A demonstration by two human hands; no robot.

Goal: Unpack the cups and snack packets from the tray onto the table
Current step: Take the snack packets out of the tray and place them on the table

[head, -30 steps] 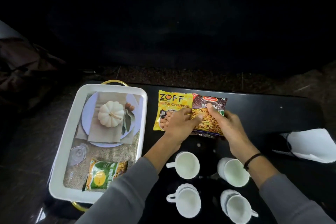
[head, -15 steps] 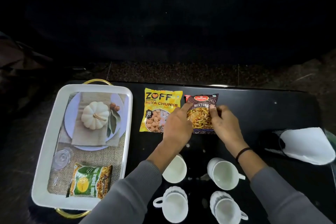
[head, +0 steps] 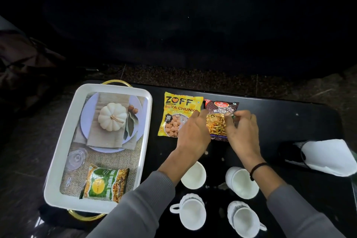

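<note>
Right of the white rectangular tray [head: 58, 160] with gold handles, the yellow packet reading "ZOFF SOYA CHUNKS" [head: 178, 110] lies flat on the black worktop [head: 289, 121], touching the maroon packet marked "MIXTURE" [head: 218, 120]. Your left hand [head: 193, 135] rests loosely spread across both; your right hand [head: 241, 131] curls at the maroon packet's edge, grip unclear. A green packet [head: 105, 183] remains in the tray. Four white ceramic cups [head: 241, 181] stand right of it.
</note>
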